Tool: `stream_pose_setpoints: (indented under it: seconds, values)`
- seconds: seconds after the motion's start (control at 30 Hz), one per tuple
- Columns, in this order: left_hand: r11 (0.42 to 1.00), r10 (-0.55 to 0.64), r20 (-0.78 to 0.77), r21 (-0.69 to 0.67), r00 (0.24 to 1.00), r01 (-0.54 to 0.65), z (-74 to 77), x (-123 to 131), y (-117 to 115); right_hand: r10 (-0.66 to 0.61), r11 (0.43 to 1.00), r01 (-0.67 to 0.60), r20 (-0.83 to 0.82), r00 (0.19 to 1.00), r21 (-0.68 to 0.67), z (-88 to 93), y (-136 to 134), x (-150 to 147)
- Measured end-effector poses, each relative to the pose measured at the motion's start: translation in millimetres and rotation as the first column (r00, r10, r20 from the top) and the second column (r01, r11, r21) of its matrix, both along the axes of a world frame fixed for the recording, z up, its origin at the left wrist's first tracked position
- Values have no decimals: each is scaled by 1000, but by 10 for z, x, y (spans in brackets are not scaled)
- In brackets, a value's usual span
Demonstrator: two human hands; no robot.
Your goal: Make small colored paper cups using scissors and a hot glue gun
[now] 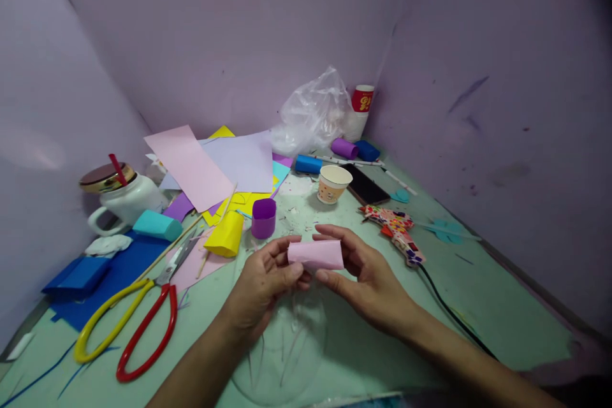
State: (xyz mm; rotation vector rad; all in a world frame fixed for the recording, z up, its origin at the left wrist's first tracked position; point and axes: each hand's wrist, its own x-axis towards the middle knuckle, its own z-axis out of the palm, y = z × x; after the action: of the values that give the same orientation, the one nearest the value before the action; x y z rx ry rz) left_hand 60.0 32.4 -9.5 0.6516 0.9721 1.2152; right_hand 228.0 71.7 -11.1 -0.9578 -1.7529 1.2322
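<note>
A pink paper roll (316, 254) lies level between my hands, over a clear round sheet (282, 357) on the green table. My left hand (262, 284) is closed on its left end, thumb in front and fingers behind. At its right end, my right hand (366, 277) holds it between the thumb below and the fingers behind. Beyond my hands stand a purple paper tube (264, 218) and a small patterned paper cup (333, 184). A yellow paper tube (225, 234) leans to their left.
Scissors (147, 309) lie open at left, near a white mug (131, 204) and blue paper (115, 274). Coloured sheets (239, 159) and a plastic bag (313, 111) are at the back. A phone (366, 185) and a corded, floral-patterned glue gun (399, 233) lie at right.
</note>
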Motion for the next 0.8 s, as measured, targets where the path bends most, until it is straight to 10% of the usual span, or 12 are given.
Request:
stream_pose_setpoints:
  seconds: [0.8]
  values:
    - [990, 115, 75, -87, 990, -109, 30, 14, 30, -91, 969, 84, -21, 996, -234, 47, -38, 19]
